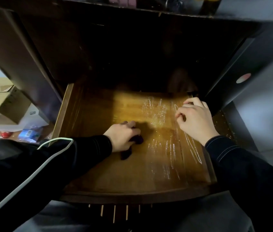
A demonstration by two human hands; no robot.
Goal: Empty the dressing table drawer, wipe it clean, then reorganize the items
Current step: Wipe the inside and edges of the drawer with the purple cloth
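Since the drawer (62, 114) is pulled out and the lit part of its wooden floor is bare, I judge the emptying done and the wiping in hand; its back edge is lost in shadow, so I cannot tell what lies there.

Beyond the drawer's left wall, on the room floor, sit two cardboard boxes (3, 101) and one blue packet (29, 133). Near the middle of the drawer floor, the left hand (124, 136) grasps the one dark purple cloth (136, 139) and presses it onto the wood. White streaks (156, 111) cover the floor's right half, up to the right wall. The right hand (194, 119) sits at that wall near the back right corner with its fingers curled; whether it clasps the wall or only rests there I cannot tell.

The next move probably calls for sweeping the cloth rightward over the streaks and into the corners.
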